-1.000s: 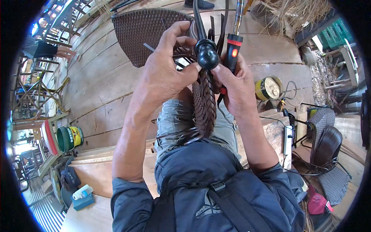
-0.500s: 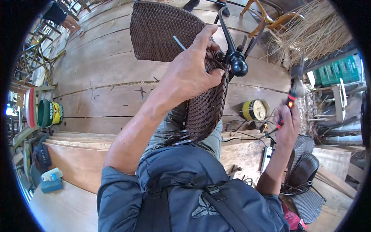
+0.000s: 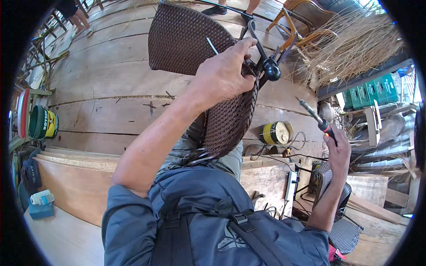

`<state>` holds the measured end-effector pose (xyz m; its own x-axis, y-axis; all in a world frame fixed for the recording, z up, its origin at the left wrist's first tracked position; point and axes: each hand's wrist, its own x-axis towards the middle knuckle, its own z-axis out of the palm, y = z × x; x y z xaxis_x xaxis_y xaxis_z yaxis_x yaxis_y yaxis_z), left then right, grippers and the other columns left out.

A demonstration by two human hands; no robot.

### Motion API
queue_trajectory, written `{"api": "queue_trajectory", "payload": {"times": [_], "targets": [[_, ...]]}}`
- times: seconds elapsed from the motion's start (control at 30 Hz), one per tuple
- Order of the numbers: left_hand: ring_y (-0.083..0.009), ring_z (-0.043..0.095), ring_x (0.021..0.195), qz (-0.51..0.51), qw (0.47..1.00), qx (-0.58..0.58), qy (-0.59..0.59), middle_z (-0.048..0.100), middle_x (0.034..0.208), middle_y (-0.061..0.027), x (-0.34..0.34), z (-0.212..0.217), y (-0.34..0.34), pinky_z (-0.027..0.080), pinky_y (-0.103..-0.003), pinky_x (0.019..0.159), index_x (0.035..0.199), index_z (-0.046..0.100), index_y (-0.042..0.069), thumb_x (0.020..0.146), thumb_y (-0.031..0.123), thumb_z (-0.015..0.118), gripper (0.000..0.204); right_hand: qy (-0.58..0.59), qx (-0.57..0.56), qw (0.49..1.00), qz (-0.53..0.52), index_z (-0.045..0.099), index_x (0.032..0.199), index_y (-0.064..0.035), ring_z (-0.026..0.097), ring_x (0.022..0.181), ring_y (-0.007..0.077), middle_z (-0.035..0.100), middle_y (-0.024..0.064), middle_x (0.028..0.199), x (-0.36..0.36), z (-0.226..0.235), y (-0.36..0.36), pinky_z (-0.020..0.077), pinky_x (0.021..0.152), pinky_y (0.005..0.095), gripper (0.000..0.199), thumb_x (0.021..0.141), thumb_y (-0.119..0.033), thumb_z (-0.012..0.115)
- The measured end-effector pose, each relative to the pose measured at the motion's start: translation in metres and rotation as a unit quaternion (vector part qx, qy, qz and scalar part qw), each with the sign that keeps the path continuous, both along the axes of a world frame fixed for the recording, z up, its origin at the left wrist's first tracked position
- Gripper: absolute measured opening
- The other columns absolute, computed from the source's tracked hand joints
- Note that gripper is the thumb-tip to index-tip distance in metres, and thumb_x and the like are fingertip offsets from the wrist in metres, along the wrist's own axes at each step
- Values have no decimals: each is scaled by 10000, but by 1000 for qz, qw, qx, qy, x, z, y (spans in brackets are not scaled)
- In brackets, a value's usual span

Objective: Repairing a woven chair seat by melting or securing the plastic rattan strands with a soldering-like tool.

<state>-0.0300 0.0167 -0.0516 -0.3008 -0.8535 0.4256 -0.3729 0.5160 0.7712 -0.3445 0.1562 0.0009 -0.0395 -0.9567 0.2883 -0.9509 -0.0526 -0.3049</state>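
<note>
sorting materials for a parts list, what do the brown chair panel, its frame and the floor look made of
The dark brown woven chair panel under the left hand looks like rattan or synthetic wicker: fine, even basket weave, slightly glossy strands. The thin black chair frame looks like painted metal tube, smooth and dark. The worn plank floor is bare wood, with visible grain, seams and scuffs.

Left hand (image 3: pixel 224 75) grips woven chair (image 3: pixel 186 40); right hand (image 3: pixel 338 153) holds screwdriver (image 3: pixel 316 119).

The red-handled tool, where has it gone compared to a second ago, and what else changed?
The right hand carried the red-handled tool away from the woven chair panel, out to the right and lower. The left hand stayed gripping the panel's top edge by the black knob. The yellow tin stayed on the floor.
</note>
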Motion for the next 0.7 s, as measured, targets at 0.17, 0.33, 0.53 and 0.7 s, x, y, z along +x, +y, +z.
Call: {"api": "queue_trajectory", "payload": {"times": [0.17, 0.33, 0.53, 0.7], "targets": [[-305, 613, 954, 5, 1000, 2, 7, 597, 1086, -178, 1, -2, 5, 470, -371, 845, 1264, 427, 73, 722, 172, 647, 593, 75, -3, 996, 57, 580, 1092, -45, 538, 743, 286, 545, 131, 829, 31, 28, -12, 421, 683, 372, 297, 818, -147, 627], [-301, 617, 943, 5, 1000, 19, 0, 613, 1057, -166, 2, 5, 9, 476, -372, 829, 1234, 447, 80, 735, 163, 643, 543, 149, -20, 985, 84, 584, 1083, -56, 527, 730, 296, 536, 120, 806, 50, 43, -25, 410, 670, 391, 303, 810, -177, 634], [-256, 589, 978, -8, 997, 81, -13, 601, 1050, -120, 6, 9, 12, 438, -328, 888, 1262, 431, 72, 757, 100, 626, 542, 186, -29, 976, 109, 589, 1092, -77, 531, 741, 282, 542, 107, 802, 63, 53, -32, 409, 672, 386, 317, 805, -200, 639], [-180, 579, 954, -107, 991, 59, 45, 604, 1025, -103, 15, 4, 2, 442, -288, 873, 1244, 457, 30, 788, 61, 581, 474, 212, -20, 972, 100, 597, 1086, -87, 545, 759, 275, 554, 95, 814, 75, 63, -36, 414, 691, 377, 310, 802, -203, 642]]}}
